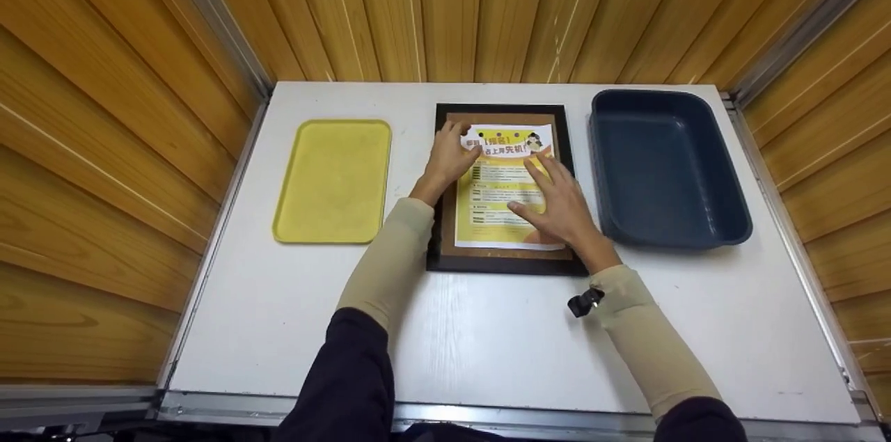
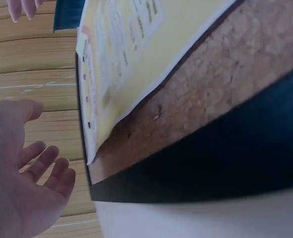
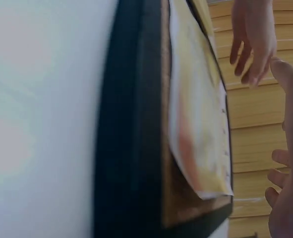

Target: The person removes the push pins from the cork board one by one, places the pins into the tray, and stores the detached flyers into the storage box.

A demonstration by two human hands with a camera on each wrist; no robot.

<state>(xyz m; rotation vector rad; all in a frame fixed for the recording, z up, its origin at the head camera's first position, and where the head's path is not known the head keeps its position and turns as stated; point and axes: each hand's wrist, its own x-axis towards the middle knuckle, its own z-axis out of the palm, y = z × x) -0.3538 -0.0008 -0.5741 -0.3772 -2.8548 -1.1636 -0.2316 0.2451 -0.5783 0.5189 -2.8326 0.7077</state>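
Observation:
A black-framed cork board (image 1: 501, 264) lies flat in the middle of the white table, with a yellow printed flyer (image 1: 502, 181) on its cork. My left hand (image 1: 451, 153) rests with spread fingers on the flyer's upper left corner. My right hand (image 1: 557, 202) lies flat on the flyer's right half, fingers straight. In the left wrist view the left hand (image 2: 17, 163) shows relaxed fingers beside the flyer (image 2: 131, 54), whose corner stands a little off the cork (image 2: 210, 104). In the right wrist view the flyer's (image 3: 198, 124) near corner curls up from the frame (image 3: 129, 124).
A shallow yellow tray (image 1: 334, 181) sits left of the board, and a deep dark blue bin (image 1: 665, 167) sits right of it. Wooden slat walls close in the table's back and sides. A metal rail runs along the table's front edge.

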